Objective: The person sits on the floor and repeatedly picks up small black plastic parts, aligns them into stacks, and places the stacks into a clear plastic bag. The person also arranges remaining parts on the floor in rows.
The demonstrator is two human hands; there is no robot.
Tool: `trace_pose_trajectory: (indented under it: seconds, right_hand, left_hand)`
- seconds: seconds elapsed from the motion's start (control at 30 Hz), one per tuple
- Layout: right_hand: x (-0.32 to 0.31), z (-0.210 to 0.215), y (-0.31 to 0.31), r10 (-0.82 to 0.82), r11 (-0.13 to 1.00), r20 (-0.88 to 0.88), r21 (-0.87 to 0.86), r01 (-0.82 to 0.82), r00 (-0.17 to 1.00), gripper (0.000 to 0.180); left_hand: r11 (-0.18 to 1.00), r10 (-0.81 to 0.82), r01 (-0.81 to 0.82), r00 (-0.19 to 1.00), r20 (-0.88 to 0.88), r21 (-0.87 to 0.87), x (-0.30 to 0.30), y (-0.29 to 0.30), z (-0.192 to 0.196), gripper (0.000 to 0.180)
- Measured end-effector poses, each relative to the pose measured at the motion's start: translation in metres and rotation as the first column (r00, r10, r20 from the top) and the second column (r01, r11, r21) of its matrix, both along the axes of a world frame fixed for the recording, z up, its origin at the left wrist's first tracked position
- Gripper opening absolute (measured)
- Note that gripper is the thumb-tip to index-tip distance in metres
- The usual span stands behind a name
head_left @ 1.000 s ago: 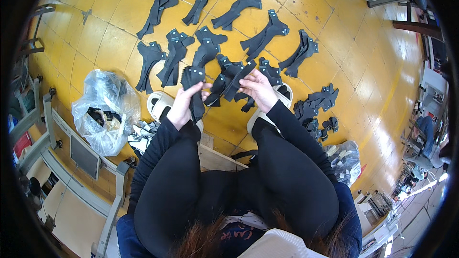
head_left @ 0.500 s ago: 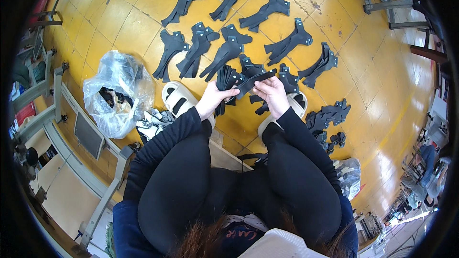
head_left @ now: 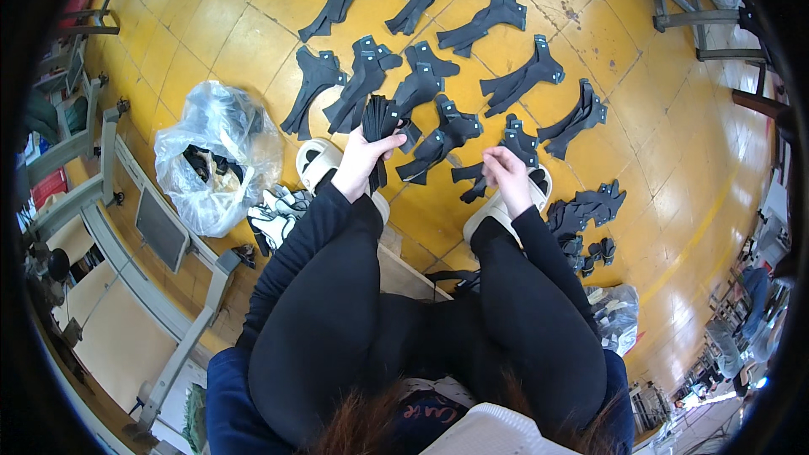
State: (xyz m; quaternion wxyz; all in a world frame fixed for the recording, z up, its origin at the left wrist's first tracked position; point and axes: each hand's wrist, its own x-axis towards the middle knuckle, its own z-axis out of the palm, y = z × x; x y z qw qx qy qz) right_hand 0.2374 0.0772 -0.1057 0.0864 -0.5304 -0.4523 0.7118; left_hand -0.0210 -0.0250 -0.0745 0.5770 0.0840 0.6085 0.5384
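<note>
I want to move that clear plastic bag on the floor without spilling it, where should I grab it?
Judging by its pose, take the clear plastic bag by the crumpled loose plastic at its top, coming from above. It slumps on the yellow tiled floor with dark pieces inside, so a gathered top grip should keep them in.

The scene is bright and evenly lit, and the glossy yellow tiled floor shows soft pale glare toward the right side, with only faint, short shadows under the flat black cut-out pieces. The fisheye lens bends straight lines strongly near the rim, where a black circular border closes the picture. The centre is sharp, while the far right edge looks small and blurred.
</note>
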Motion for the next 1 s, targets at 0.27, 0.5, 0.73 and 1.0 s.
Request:
trace_pose_trajectory:
  seconds: [0.27,0.5,0.73,1.0]
  right_hand:
    - [0.062,-0.019,-0.035,0.176,0.574,0.434,0.684,-0.45,0.883,0.014]
    - [0.057,-0.035,-0.025,-0.002,0.669,0.376,0.689,-0.278,0.926,0.009]
    - [0.056,-0.035,-0.025,-0.017,0.656,0.363,0.707,-0.264,0.931,0.01]
    - [0.058,-0.037,-0.025,-0.003,0.659,0.36,0.703,-0.269,0.933,0.011]
  left_hand:
    - [0.999,-0.028,0.028,0.999,0.025,-0.018,0.001,-0.004,0.003,0.021]
    - [0.997,-0.078,0.08,0.994,0.078,-0.02,0.006,-0.001,0.006,0.027]
    - [0.995,-0.096,0.098,0.993,0.073,-0.019,0.003,-0.005,-0.001,0.021]
    - [0.992,-0.124,0.125,0.992,0.036,-0.013,0.004,-0.002,0.002,0.015]
